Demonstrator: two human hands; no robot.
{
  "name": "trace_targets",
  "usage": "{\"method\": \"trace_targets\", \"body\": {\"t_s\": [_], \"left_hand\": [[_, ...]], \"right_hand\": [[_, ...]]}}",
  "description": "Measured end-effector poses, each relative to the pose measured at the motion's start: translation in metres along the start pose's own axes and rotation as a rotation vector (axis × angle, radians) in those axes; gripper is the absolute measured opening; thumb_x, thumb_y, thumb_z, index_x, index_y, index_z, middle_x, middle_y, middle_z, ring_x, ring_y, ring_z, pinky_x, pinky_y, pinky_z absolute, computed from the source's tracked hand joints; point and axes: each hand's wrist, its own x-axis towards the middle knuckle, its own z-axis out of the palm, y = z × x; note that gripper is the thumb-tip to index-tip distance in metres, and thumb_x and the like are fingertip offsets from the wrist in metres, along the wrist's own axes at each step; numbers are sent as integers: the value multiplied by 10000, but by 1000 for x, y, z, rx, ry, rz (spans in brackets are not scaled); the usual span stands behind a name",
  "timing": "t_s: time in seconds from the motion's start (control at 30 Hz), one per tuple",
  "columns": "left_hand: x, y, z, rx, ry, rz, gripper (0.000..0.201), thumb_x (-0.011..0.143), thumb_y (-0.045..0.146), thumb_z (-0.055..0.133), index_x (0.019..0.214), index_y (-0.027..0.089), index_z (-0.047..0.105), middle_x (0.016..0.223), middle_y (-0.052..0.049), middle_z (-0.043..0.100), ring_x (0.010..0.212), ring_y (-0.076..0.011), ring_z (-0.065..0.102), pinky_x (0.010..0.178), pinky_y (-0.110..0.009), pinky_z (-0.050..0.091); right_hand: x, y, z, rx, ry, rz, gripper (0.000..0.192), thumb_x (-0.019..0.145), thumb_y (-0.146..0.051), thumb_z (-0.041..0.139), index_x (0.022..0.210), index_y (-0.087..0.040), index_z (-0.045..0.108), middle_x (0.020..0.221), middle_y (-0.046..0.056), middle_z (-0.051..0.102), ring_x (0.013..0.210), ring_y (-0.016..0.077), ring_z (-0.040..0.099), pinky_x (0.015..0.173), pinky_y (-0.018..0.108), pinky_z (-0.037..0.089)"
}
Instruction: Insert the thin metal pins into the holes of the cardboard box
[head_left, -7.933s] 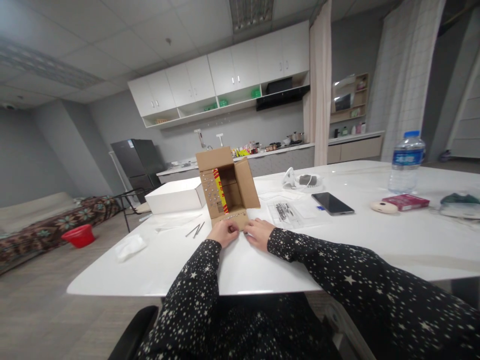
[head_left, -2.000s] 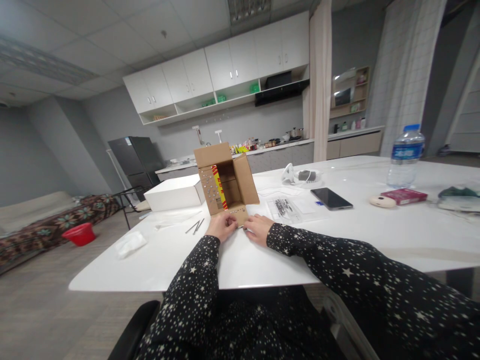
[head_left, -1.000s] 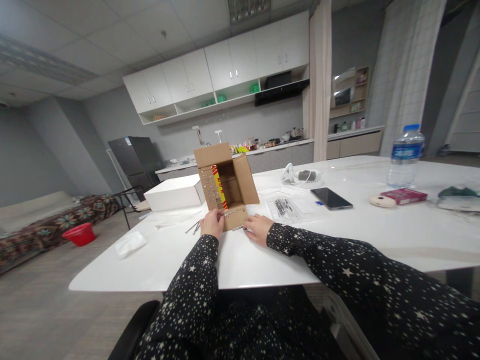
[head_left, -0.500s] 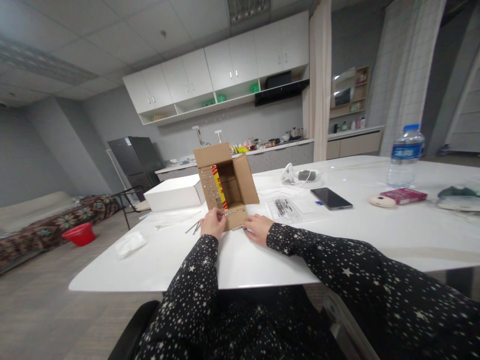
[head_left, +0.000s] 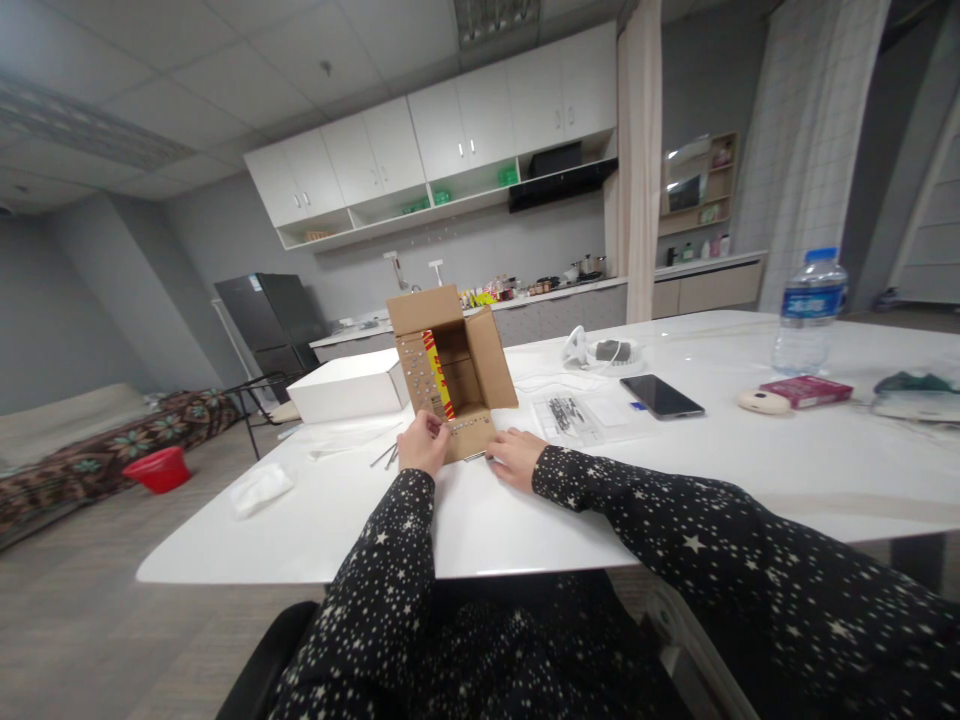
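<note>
An opened cardboard box stands on the white table, its flaps spread and its dark inside facing me. Small shiny silver dots cover its left flap, and a row of them runs along the front flap. Yellow-and-red tape edges the left side. My left hand is at the lower left corner, thumb and fingers pinched together close to the dots. Whatever is between those fingertips is too small to make out. Beside the front flap's right corner my right hand rests low, fingers loosely extended, fingertips at the flap's edge.
Thin dark sticks lie left of my left hand, near a white box and a crumpled tissue. To the right are a clear plastic packet, a phone, a pink box and a water bottle.
My left hand has shifted very slightly left and up at the front flap's corner, still pinched. The right hand and the box look unmoved.
</note>
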Motion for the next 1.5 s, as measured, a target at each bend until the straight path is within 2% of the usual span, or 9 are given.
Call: {"method": "trace_targets", "body": {"t_s": [0.33, 0.47, 0.67, 0.8, 0.97, 1.23, 1.4, 1.5], "left_hand": [[0, 4, -4, -190, 182, 55, 145, 752, 344, 505, 799, 208, 526, 721, -1, 614, 646, -124, 554, 647, -244, 439], [-2, 7, -5, -245, 186, 120, 145, 742, 346, 526, 754, 201, 517, 643, 24, 560, 566, -103, 492, 571, -224, 404], [-6, 10, -2, -312, 71, 229, 136, 719, 331, 552, 730, 200, 515, 621, 46, 522, 525, -86, 427, 531, -206, 359], [-8, 10, 1, -329, -48, 237, 119, 705, 308, 549, 744, 198, 530, 604, 56, 507, 498, -77, 387, 510, -203, 334], [-10, 7, 7, -279, -184, 258, 87, 682, 268, 543, 721, 191, 549, 516, 79, 418, 477, -77, 356, 502, -202, 317], [-5, 1, 12, -164, -303, 348, 70, 669, 222, 561, 693, 176, 607, 639, 35, 597, 525, -84, 442, 547, -216, 372], [-4, -3, 16, -151, -343, 394, 69, 664, 211, 568, 690, 174, 621, 696, 8, 639, 635, -114, 533, 616, -231, 416], [-4, -5, 18, -150, -363, 392, 79, 668, 208, 559, 699, 175, 623, 687, 10, 636, 625, -115, 535, 611, -233, 423]], "right_hand": [[-1, -1, -3, 6, -10, -2, 257, 854, -252, 471, 1042, -210, 640, 1052, 79, 598, 961, 228, 513, 784, 335, 397], [-1, -1, -3, 7, -19, 6, 258, 852, -253, 474, 1045, -208, 640, 1050, 84, 598, 967, 227, 513, 789, 332, 395], [0, -1, -1, 6, -1, 6, 256, 852, -261, 463, 1032, -210, 638, 1052, 80, 605, 961, 237, 524, 782, 338, 401], [-1, 0, 0, 8, 22, -3, 254, 851, -264, 459, 1024, -209, 636, 1044, 78, 609, 947, 238, 529, 775, 340, 407], [-1, -1, -1, 10, 33, -13, 245, 856, -271, 458, 1014, -211, 636, 1029, 78, 611, 937, 232, 530, 777, 340, 408], [-2, -1, -1, 3, 31, -8, 253, 853, -268, 462, 1026, -213, 638, 1019, 81, 607, 929, 233, 530, 771, 344, 412], [-2, -1, -1, -2, 39, -17, 247, 859, -271, 455, 1012, -210, 639, 1019, 81, 605, 927, 227, 528, 778, 341, 411], [-2, -1, -1, -9, 32, -16, 245, 857, -267, 455, 1010, -205, 636, 1018, 80, 604, 926, 225, 528, 778, 338, 413]]}}
